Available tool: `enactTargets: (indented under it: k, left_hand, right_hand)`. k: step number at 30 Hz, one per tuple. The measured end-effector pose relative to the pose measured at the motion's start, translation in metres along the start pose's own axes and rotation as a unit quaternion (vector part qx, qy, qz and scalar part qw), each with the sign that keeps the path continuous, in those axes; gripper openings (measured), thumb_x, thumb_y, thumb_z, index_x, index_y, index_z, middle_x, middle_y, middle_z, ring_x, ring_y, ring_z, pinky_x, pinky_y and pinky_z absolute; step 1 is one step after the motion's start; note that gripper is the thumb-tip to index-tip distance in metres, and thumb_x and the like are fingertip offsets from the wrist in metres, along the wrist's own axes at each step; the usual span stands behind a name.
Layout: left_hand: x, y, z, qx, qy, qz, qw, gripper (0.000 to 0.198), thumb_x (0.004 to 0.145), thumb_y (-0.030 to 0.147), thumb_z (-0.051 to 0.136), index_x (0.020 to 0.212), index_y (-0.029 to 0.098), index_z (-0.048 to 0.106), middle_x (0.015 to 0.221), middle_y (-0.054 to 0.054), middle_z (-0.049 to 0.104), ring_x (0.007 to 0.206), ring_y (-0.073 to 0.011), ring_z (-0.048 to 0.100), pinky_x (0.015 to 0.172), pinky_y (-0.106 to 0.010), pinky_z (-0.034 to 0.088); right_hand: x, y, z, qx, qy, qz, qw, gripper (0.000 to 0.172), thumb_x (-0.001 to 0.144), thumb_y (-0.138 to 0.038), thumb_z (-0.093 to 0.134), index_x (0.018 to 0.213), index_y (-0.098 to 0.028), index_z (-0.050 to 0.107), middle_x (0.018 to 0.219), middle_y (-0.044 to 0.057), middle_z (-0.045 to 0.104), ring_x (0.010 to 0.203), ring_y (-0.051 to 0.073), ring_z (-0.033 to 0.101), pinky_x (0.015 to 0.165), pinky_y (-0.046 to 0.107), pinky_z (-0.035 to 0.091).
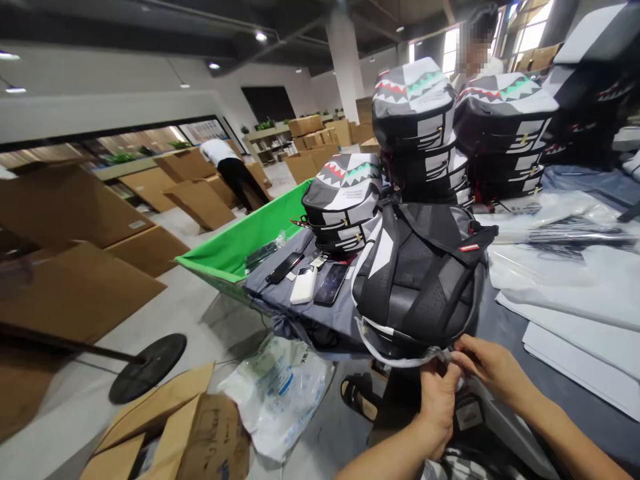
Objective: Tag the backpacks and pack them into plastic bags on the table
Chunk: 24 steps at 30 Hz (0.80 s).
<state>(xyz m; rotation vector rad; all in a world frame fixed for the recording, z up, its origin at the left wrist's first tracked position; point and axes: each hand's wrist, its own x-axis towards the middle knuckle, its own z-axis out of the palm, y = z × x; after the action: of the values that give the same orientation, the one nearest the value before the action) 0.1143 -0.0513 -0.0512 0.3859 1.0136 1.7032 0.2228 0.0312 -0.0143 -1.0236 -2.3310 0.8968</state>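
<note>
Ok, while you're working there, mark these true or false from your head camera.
1. The left hand and right hand both grip a clear plastic bag at the lower edge of the black backpack. True.
2. The white power bank lies inside the green bin. False: it lies on a grey cloth beside the bin.
3. A co-worker in a white shirt bends among cardboard boxes. True.
4. The right hand holds a phone. False: it holds the plastic, and the phones lie on the grey cloth.
</note>
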Motion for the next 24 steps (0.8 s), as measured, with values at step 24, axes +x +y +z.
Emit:
enactTargets:
  k: [24]
  left_hand:
    - [0.008,-0.008,-0.006,-0.050,0.104,-0.045,0.992,0.061,0.048,0.051,0.098,0.095,0.020,0.073,0.109,-0.010,0.077,0.111,-0.0289,0.070,0.106,-0.042,0.050]
  right_hand:
    - [0.001,0.023,0.028,0.158,-0.006,0.067,0.985,0.026,0.078,-0.042,0.050,0.087,-0.021,0.062,0.074,0.004,0.070,0.070,0.022,0.065,0.065,0.033,0.052]
